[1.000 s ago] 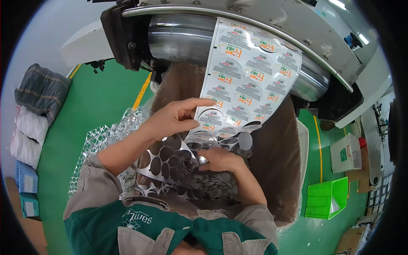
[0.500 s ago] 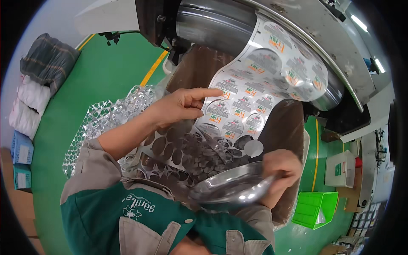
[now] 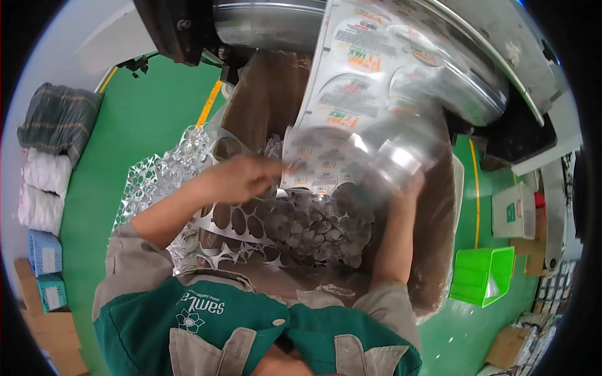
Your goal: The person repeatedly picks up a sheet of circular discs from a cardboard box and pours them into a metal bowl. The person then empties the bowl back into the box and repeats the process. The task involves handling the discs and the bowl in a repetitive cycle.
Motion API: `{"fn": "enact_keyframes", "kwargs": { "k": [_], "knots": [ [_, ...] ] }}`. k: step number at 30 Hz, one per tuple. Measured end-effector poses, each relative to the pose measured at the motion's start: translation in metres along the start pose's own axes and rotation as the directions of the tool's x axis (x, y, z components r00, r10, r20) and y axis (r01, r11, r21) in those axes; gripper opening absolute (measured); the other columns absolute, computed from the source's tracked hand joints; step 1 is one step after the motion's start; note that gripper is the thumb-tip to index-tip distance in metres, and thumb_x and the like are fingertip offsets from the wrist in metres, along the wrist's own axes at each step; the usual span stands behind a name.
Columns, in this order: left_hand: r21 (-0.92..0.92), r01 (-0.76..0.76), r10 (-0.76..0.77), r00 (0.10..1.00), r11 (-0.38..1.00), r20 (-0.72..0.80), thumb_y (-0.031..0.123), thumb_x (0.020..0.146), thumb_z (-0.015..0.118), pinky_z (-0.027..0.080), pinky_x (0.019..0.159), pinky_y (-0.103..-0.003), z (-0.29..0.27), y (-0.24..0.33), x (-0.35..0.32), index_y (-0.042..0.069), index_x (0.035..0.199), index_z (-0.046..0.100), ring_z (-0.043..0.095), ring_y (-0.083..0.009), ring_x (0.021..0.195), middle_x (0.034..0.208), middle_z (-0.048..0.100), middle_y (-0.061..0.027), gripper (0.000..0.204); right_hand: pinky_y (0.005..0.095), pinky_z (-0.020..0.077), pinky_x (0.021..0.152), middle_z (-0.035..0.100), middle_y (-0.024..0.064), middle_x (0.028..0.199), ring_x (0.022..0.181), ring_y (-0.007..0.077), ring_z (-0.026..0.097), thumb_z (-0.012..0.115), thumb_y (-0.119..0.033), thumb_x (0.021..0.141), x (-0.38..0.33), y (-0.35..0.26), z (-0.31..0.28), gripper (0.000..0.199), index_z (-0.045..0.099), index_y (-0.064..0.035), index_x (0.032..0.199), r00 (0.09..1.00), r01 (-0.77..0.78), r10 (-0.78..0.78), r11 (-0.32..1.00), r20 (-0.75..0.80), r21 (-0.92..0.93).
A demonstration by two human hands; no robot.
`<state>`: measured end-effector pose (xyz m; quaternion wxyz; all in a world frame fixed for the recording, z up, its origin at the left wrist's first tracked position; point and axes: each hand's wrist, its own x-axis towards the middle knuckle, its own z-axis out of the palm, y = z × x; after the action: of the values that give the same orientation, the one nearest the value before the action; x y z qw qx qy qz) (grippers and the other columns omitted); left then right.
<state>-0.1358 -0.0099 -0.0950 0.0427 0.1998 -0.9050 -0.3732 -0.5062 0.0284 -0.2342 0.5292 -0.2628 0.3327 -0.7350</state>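
A printed sheet of round lids [image 3: 351, 94] hangs down from the metal roller [image 3: 269, 25]. My left hand [image 3: 241, 178] is at the sheet's left edge; motion smears its fingers, so their grip is unclear. My right hand [image 3: 407, 187] is closed on a shiny steel bowl [image 3: 401, 156], tipped up and blurred in front of the sheet's lower right part. Below both hands, many loose silvery discs [image 3: 320, 232] lie in a large carton lined with clear plastic [image 3: 433, 250]. Punched-out foil webbing [image 3: 238, 222] lies beside the discs.
More foil webbing [image 3: 147, 188] spills over the carton's left side. Machine parts [image 3: 182, 25] and a curved rail [image 3: 489, 50] frame the top. A bright green crate [image 3: 480, 269] and a white bin [image 3: 511, 210] stand to the right. Stacked packs [image 3: 44, 200] line the left wall.
My right hand has raised the bowl from low over the carton up to the sheet, tipping it. My left hand has shifted slightly left and down. The view has also shifted.
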Motion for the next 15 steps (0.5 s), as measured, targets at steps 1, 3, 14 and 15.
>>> {"fn": "enact_keyframes", "kwargs": {
  "k": [1,3,14,15],
  "knots": [
    [0.137,-0.07,0.068,0.998,0.988,0.016,0.008,0.079,0.056,0.039,0.092,-0.035,0.002,0.003,-0.009,0.009,0.123,0.05,0.053,-0.0276,0.106,0.112,0.057,-0.0146,0.044,0.0347,0.0435,0.068,0.058,0.0123,0.086,0.077,0.0251,0.054,0.053,-0.035,0.081,0.01,0.036,-0.027,0.034,0.057,-0.0052,0.096,0.975,-0.14,0.105,0.975,-0.194,-0.172],
    [0.388,-0.229,0.223,0.973,0.893,0.06,0.022,0.08,0.059,0.035,0.096,-0.041,0.006,0.009,-0.021,0.01,0.119,0.052,0.047,-0.0346,0.111,0.112,0.055,-0.0168,0.041,0.0366,0.0438,0.071,0.059,0.0137,0.091,0.083,0.0269,0.055,0.055,-0.035,0.078,-0.003,0.1,-0.089,0.037,0.058,-0.0047,0.098,0.881,-0.428,0.149,0.652,-0.449,-0.625],
    [0.658,-0.075,-0.216,0.912,0.749,0.35,0.034,0.071,0.065,0.029,0.099,-0.044,0.013,-0.023,-0.01,0.011,0.113,0.053,0.056,-0.0261,0.097,0.094,0.062,-0.0123,0.049,0.0386,0.0434,0.085,0.06,0.0173,0.109,0.101,0.0297,0.056,0.065,-0.051,0.066,-0.041,0.062,-0.014,0.064,0.061,-0.0013,0.106,0.634,0.245,0.771,-0.286,-0.07,-0.926],
    [0.583,-0.1,-0.07,0.963,0.806,0.262,0.021,0.076,0.063,0.039,0.088,-0.038,0.009,-0.028,-0.015,0.011,0.114,0.055,0.059,-0.0217,0.084,0.092,0.062,-0.0097,0.041,0.0347,0.0412,0.089,0.057,0.0148,0.115,0.106,0.0279,0.054,0.065,-0.048,0.07,-0.051,0.041,-0.003,0.067,0.054,-0.0003,0.115,0.874,0.183,0.476,-0.144,0.094,-0.973]
  ]
}}
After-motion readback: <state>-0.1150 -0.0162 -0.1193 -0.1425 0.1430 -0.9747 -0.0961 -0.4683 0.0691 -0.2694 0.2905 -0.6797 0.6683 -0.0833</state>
